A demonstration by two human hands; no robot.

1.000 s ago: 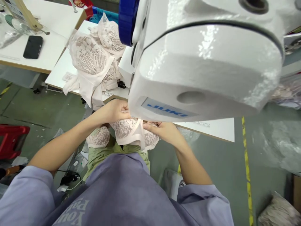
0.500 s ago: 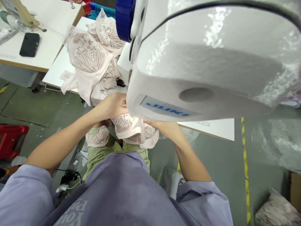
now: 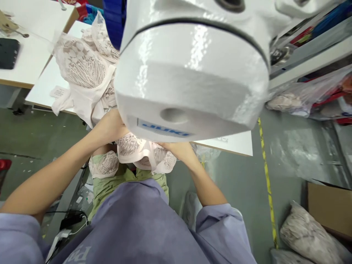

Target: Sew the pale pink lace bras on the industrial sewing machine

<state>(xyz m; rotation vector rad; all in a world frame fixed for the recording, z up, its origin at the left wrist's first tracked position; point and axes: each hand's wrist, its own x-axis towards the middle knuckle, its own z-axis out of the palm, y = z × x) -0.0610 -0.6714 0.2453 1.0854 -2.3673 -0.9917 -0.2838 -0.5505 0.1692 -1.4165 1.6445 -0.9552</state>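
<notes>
A pale pink lace bra [image 3: 132, 148] drapes over the front edge of the sewing table, under the white sewing machine head [image 3: 189, 77]. My left hand [image 3: 112, 124] is closed at the bra's upper left edge; the machine head covers its fingertips. On the other side, my right hand [image 3: 178, 149] grips the bra's upper right part, thumb along the top, its other fingers hidden. The needle area is out of sight behind the machine head. Another lace cup [image 3: 104, 165] hangs lower left, over my green trousers.
More lace bras [image 3: 85, 69] are heaped on the white table [image 3: 41, 91] to the left. A black phone [image 3: 8, 53] lies on the neighbouring table. At right stand a cardboard box [image 3: 330, 209] and a filled plastic bag [image 3: 308, 231], beyond yellow floor tape [image 3: 268, 183].
The view has swung to the right, so the machine head, hands and bra appear further left and the box shows more fully. Both hands stay at the bra.
</notes>
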